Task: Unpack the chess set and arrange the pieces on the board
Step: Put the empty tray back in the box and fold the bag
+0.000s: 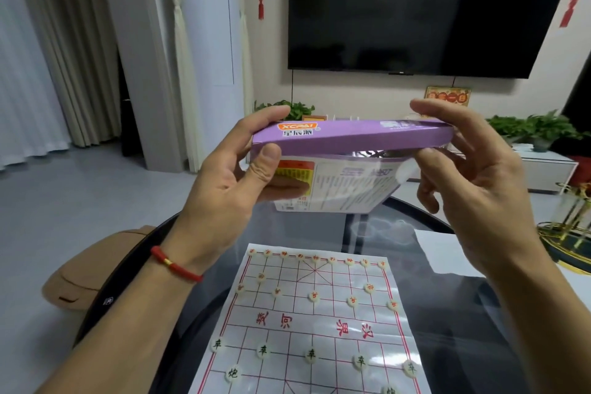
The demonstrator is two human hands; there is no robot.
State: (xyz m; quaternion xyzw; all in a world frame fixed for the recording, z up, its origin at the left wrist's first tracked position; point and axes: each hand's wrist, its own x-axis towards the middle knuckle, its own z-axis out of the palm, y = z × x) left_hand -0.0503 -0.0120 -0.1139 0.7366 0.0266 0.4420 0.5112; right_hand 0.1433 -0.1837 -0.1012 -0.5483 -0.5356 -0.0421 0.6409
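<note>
The purple box [348,137] was held in the air above the far end of the paper board [307,323], and everything else sat in relation to it. The left hand [224,189] gripped the box's left end: its thumb [267,163] was pressed on the near side, one finger lay curled over the top edge, and the other fingers wrapped beneath the white printed face. The right hand [473,169] was at the box's right end, pinching it between a forefinger on the top edge and a thumb on the lower edge; its remaining fingers hung loosely curled, touching nothing. The box's near side gaped slightly along its lower seam.

Below the box, the board lay flat on the dark glass table [447,313], with pale round pieces [311,356] set on its line crossings, red-marked ones in the rows nearer the box. A white sheet [438,249] lay below the box's right end. A red bracelet [174,264] circled the left wrist. Beyond the box hung a dark television [415,9].
</note>
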